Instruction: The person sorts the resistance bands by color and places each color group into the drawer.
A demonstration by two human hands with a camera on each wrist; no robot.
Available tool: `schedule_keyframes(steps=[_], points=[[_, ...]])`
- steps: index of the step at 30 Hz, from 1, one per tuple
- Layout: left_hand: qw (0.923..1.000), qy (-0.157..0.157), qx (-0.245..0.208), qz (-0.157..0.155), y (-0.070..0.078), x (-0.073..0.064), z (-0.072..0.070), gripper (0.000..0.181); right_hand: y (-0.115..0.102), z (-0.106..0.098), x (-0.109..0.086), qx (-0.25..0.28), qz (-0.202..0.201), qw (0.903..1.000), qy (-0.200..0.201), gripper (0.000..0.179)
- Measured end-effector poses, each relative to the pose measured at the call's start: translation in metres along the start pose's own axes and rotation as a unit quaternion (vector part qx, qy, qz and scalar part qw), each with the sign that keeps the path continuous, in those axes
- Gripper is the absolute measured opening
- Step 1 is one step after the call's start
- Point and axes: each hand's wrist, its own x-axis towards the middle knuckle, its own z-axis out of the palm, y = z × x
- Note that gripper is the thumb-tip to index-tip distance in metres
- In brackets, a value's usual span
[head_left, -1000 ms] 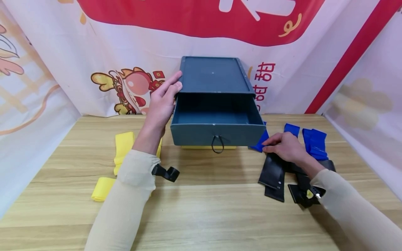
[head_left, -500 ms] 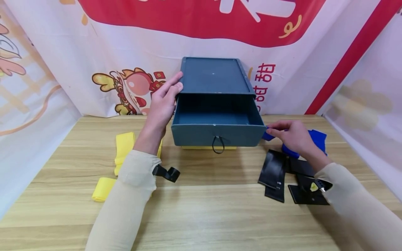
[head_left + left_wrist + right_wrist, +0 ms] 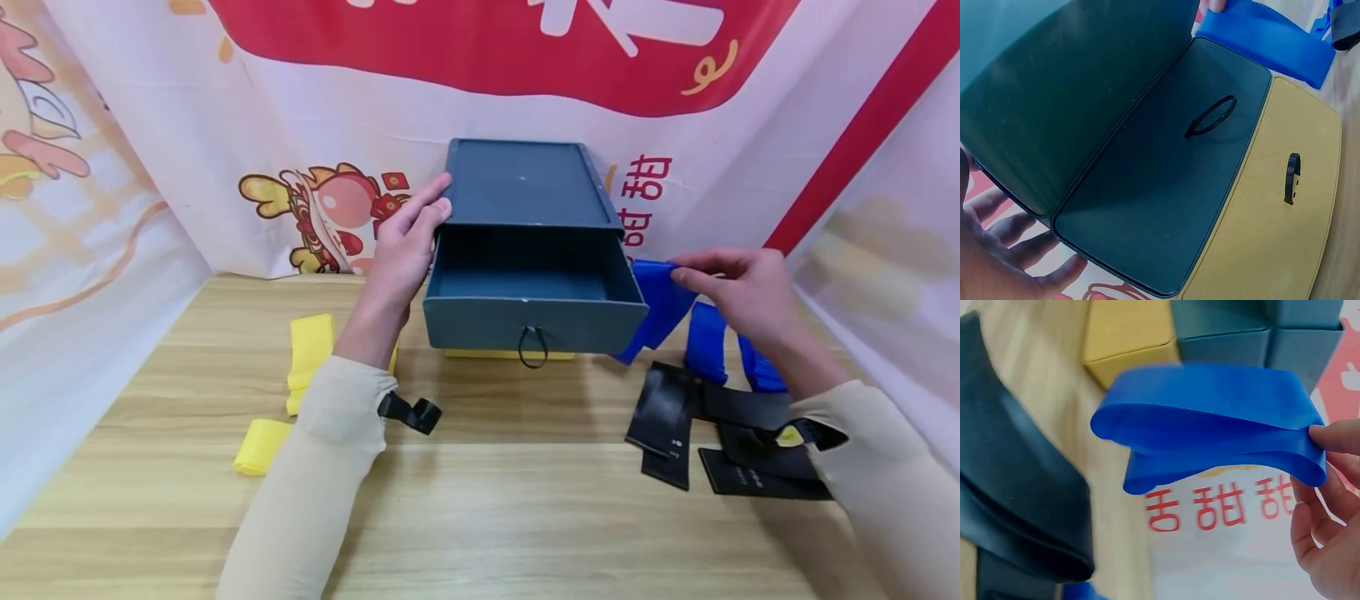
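A dark blue-green drawer unit (image 3: pixel 528 183) stands against the back cloth, its top drawer (image 3: pixel 536 325) pulled out and bare inside. Below it are a shut blue-green drawer (image 3: pixel 1166 162) and a yellow drawer (image 3: pixel 1266 206), each with a black loop handle. My left hand (image 3: pixel 405 246) rests against the unit's left side, fingers extended. To the right of the unit, my right hand (image 3: pixel 750 292) pinches one end of a folded blue resistance band (image 3: pixel 660 304) between thumb and fingers. The band hangs beside the pulled-out drawer; the right wrist view shows its loose folds.
More blue bands (image 3: pixel 707 342) lie on the right of the wooden table (image 3: pixel 480 517), with several black bands (image 3: pixel 663 412) nearer the front. Yellow bands (image 3: pixel 311 354) lie at the left, partly behind my left forearm. A printed cloth (image 3: pixel 360 100) hangs close behind the unit.
My right hand has risen from the table and moved right, lifting the blue band by one end. My left hand stays against the unit. The head view has shifted slightly.
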Motion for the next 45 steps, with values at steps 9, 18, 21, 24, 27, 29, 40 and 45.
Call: schedule_keyframes(steps=[9,18,21,24,27,29,40,45], points=[[1.0,0.001,0.005,0.002,0.0,0.0,0.001,0.042,-0.023,-0.024,-0.009,0.0,-0.018,0.9997,0.014,0.049],[0.9999,0.002,0.011,0.0,-0.001,-0.002,0.003,0.042,-0.036,-0.034,-0.017,0.023,-0.04,0.9981,0.041,0.043],[0.9999,-0.001,0.012,-0.002,-0.002,-0.003,0.006,0.042,-0.038,-0.037,-0.019,0.036,-0.047,0.9965,0.059,0.04],[0.9999,-0.001,0.013,-0.003,-0.002,-0.003,0.007,0.042,-0.043,-0.039,-0.02,0.046,-0.047,0.995,0.075,0.039],[0.9999,0.005,0.015,0.0,-0.001,-0.004,0.006,0.042,-0.051,-0.04,-0.018,0.059,-0.047,0.9933,0.088,0.039],[0.9998,0.011,0.017,0.002,0.001,-0.004,0.004,0.042,-0.058,-0.041,-0.016,0.077,-0.051,0.9913,0.095,0.039],[0.9999,0.011,0.006,0.004,0.0,-0.001,0.004,0.042,-0.081,-0.048,-0.01,0.172,-0.089,0.9721,0.133,0.034],[0.9999,0.009,0.005,0.001,0.0,0.0,0.003,0.043,-0.093,-0.051,-0.01,0.197,-0.098,0.9652,0.141,0.031]])
